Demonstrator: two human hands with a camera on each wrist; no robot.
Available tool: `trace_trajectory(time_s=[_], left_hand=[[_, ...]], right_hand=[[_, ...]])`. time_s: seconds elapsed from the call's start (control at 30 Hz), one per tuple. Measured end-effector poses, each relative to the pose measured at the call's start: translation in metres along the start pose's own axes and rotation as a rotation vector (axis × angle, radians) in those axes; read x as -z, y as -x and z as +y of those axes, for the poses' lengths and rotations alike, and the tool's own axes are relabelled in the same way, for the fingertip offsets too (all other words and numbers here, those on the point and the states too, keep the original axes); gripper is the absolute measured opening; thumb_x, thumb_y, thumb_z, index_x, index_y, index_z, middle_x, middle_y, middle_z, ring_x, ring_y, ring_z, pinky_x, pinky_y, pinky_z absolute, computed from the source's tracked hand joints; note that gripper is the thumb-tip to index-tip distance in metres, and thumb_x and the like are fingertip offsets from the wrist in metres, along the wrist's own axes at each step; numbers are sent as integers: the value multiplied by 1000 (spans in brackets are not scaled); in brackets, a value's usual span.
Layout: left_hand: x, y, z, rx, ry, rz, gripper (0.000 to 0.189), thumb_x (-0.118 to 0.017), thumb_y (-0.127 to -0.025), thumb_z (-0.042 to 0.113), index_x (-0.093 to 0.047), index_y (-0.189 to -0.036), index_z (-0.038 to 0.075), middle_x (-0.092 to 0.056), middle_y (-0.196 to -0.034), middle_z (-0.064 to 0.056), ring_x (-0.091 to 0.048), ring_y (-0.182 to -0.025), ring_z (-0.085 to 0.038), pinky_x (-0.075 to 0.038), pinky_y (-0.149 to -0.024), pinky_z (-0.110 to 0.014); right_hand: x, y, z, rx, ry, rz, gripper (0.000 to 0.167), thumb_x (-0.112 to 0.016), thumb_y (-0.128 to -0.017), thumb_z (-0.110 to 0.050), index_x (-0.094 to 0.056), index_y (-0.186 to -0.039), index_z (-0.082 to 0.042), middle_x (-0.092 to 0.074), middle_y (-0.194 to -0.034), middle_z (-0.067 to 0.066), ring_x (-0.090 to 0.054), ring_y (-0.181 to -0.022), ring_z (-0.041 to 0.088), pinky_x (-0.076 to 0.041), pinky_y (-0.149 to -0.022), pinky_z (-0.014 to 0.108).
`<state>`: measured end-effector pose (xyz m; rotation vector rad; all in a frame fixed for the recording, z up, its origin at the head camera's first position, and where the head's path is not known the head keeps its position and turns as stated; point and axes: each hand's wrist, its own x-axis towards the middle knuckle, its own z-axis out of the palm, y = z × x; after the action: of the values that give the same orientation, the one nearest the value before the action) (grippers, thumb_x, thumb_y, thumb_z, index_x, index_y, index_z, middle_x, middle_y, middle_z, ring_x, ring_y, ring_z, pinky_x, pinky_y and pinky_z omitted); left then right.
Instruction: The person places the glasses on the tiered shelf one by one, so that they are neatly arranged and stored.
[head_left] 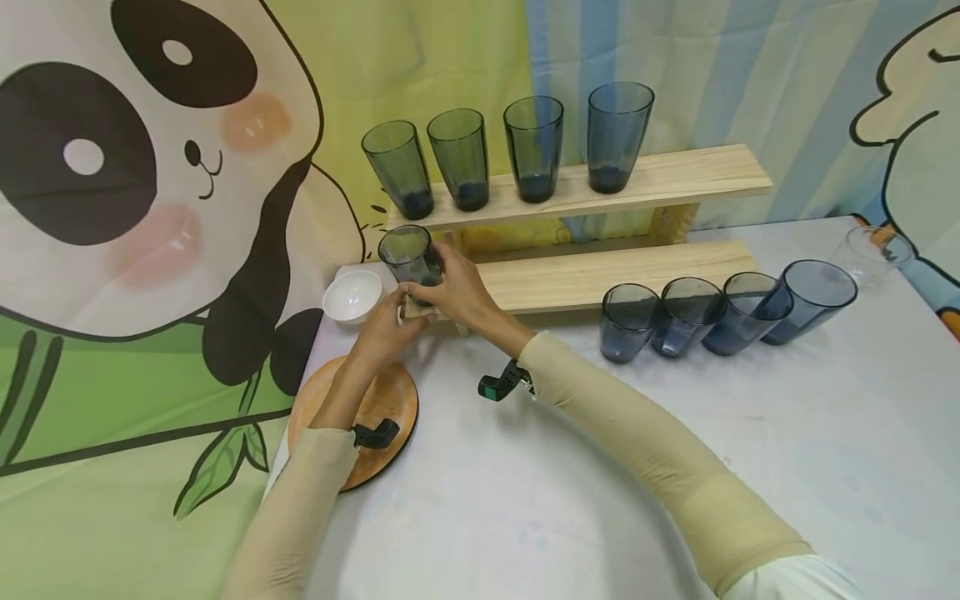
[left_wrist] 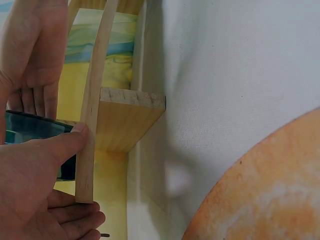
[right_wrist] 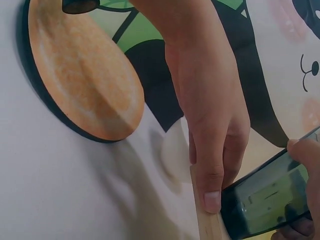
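Note:
A dark tinted drinking glass (head_left: 407, 248) stands upright at the left end of the wooden shelf's lower board (head_left: 600, 275). My right hand (head_left: 467, 287) grips this glass from its right side; in the right wrist view its fingers reach round the glass (right_wrist: 267, 200). My left hand (head_left: 384, 332) holds the end of the lower board, close to the glass base. In the left wrist view, the thumb of that left hand (left_wrist: 30, 185) lies on the board's edge and the other fingers are beneath it.
Several matching glasses (head_left: 533, 150) line the upper board (head_left: 697, 177). More glasses (head_left: 628, 323) stand on the white table at the right, near a clear glass vessel (head_left: 873, 254). A white bowl (head_left: 352, 297) and a round wooden board (head_left: 393, 400) lie at the left.

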<state>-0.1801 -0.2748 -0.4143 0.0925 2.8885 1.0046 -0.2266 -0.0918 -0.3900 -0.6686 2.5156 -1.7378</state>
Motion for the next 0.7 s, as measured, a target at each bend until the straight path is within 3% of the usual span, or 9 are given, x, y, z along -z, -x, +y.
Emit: trace_trajectory(time_s=[0.1, 0.2, 0.43, 0.57, 0.7], left_hand=[[-1, -1, 0, 17, 7, -15, 77, -70, -100, 50, -41, -160, 10, -47, -155, -26, -48, -140, -44, -44, -111, -61], [-1, 0, 2, 34, 27, -28, 84, -69, -101, 48, -35, -164, 6, -41, -163, -25, -40, -150, -45, -37, -120, -62], [0, 0, 2, 55, 12, -26, 94, -68, -101, 50, -22, -166, -1, -37, -165, -27, -33, -154, -45, -31, -124, -61], [-1, -1, -2, 52, 3, -26, 98, -68, -100, 54, -22, -166, -3, -37, -165, -29, -33, -154, -46, -30, -124, -62], [-2, -2, -3, 50, -8, -20, 100, -69, -100, 55, -23, -165, -5, -37, -164, -30, -34, -153, -47, -30, -125, -61]], right_hand=[[3, 1, 2, 7, 10, -11, 86, -84, -92, -37, -41, -160, -9, -57, -152, 10, -55, -139, 26, -48, -114, 42], [9, 4, 2, -12, 20, -43, 91, -84, -91, -40, -36, -163, -11, -53, -156, 10, -50, -145, 28, -44, -118, 46], [36, 16, -7, -87, 124, -154, 112, -84, -90, -47, -14, -171, -14, -32, -171, 17, -35, -156, 35, -36, -124, 53], [54, 23, -15, -75, 177, -217, 108, -82, -92, -46, -16, -170, -11, -36, -168, 18, -40, -153, 35, -41, -121, 51], [71, 31, -27, -77, 205, -267, 99, -80, -94, -46, -26, -167, -5, -45, -162, 18, -47, -148, 33, -46, -117, 49]])
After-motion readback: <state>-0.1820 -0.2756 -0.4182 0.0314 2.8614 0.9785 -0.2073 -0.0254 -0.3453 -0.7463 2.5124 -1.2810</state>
